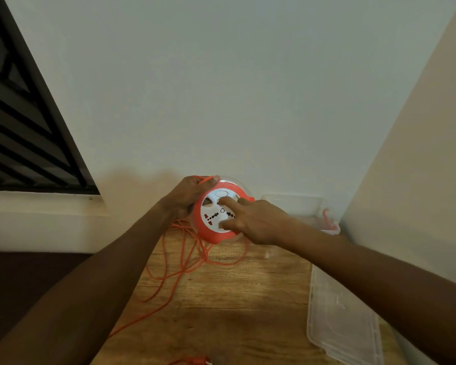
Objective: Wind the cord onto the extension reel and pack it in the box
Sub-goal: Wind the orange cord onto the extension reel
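While the reel [219,213] is held up over the worktop [221,299], winding looks barely under way: most of the orange cord [174,262] lies in loose loops below, and its plug end [195,362] sits at the near edge. Left hand [190,193] grips the reel's rim, pinching a strand at the top. Right hand [256,222] is open, index finger pressed on the white socket face, probably to turn it. Clear box [300,209] sits empty by the wall, touching nothing; lid [345,320] lies off, nearer. Packing not started.
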A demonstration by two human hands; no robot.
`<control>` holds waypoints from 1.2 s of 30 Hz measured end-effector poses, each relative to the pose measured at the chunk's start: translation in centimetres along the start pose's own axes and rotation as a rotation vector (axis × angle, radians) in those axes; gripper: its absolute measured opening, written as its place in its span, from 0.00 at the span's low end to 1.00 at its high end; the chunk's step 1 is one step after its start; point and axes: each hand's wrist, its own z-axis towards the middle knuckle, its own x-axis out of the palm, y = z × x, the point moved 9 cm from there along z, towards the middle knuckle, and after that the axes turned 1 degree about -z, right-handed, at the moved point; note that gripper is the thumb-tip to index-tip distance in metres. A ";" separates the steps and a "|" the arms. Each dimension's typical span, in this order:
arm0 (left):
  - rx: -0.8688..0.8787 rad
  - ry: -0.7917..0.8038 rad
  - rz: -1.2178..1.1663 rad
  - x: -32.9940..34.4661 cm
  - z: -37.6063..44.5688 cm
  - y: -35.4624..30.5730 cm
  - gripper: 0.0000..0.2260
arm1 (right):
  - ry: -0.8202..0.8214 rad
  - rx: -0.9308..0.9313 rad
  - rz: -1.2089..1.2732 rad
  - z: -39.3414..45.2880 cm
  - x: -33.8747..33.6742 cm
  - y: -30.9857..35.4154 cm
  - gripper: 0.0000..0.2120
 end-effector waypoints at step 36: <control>0.052 -0.024 -0.020 0.3 -0.2 -2.2 0.15 | 0.003 0.030 -0.044 0.8 -2.5 -0.6 0.17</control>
